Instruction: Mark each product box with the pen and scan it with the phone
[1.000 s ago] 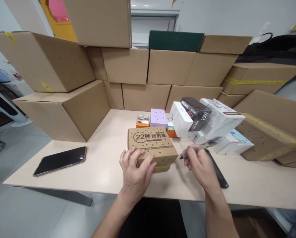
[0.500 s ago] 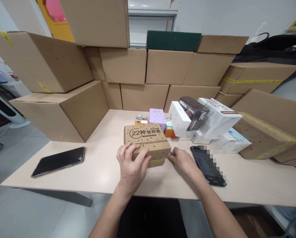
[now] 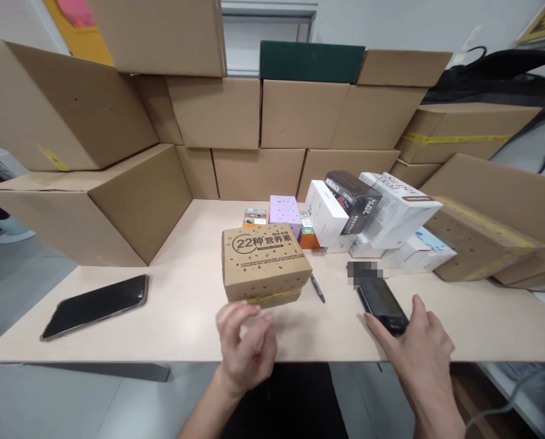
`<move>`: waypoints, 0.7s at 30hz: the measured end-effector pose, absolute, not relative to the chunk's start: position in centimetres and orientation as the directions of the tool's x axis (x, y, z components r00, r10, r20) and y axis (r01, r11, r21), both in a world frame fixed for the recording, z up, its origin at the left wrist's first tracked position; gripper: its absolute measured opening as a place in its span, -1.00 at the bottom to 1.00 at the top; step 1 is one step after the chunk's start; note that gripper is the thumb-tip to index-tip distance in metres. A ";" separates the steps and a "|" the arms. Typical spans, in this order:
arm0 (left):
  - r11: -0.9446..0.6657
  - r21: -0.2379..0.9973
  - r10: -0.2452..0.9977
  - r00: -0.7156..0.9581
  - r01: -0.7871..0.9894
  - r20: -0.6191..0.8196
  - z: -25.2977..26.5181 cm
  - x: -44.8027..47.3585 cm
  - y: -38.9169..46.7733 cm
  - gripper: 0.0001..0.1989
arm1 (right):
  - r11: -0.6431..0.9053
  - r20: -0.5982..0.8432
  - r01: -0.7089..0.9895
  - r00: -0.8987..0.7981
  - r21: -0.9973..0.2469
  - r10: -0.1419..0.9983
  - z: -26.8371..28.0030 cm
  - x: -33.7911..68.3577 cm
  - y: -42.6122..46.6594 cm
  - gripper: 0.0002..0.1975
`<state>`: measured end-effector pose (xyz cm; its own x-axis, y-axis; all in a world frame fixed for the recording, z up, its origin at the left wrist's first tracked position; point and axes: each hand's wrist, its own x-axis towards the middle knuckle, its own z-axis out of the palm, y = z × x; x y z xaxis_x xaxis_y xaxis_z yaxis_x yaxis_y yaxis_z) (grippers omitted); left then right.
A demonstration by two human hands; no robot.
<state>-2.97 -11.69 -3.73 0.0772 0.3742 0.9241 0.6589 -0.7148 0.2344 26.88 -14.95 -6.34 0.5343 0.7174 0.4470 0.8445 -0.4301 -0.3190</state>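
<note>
A brown printed carton with yellow tape low on its front stands mid-table. Just in front of it is my left hand, off the box, its fingers loosely curled and apart with nothing in them. To the right, my right hand spreads over the near end of a black handheld device. The thumb lies by the device's left edge, the other fingers past its right side; a firm grip is not visible. A pen rests on the table right of the carton.
A phone lies at the left. Behind the carton are a purple box and small orange boxes. Stacked white boxes and a dark box stand back right. Large cardboard cartons wall the table's back and sides.
My left hand has let go of the carton and drawn back towards me. My right hand has left the pen on the table and moved right to the handheld device. The view has shifted slightly.
</note>
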 end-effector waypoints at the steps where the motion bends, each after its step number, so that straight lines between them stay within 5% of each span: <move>1: -0.748 0.241 0.406 0.139 0.619 0.903 -4.1 -2.6 -12.0 -0.61 | -0.434 0.417 0.836 0.545 -0.337 0.727 -6.8 27.2 -15.1 0.08; 5: -0.778 0.275 0.528 0.351 0.565 0.773 -5.0 -1.2 -12.0 -0.66 | -0.444 0.335 0.822 0.556 -0.357 0.761 -7.8 27.2 -14.0 0.07; 13: -0.746 0.244 0.591 0.447 0.619 0.672 -5.6 -1.2 -11.3 -0.78 | -0.466 0.299 0.820 0.561 -0.333 0.772 -7.2 26.6 -13.0 -0.06; 21: -0.739 0.220 0.595 0.463 0.637 0.658 -5.4 -1.2 -11.4 -0.80 | -0.308 0.297 0.786 0.517 -0.537 0.803 -5.6 24.8 -15.9 0.06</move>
<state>-1.24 -11.37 -5.43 0.4625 0.5947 0.6576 0.6367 -0.7390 0.2204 24.82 -15.92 -5.56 0.5171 0.8029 0.2968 0.7858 -0.3077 -0.5366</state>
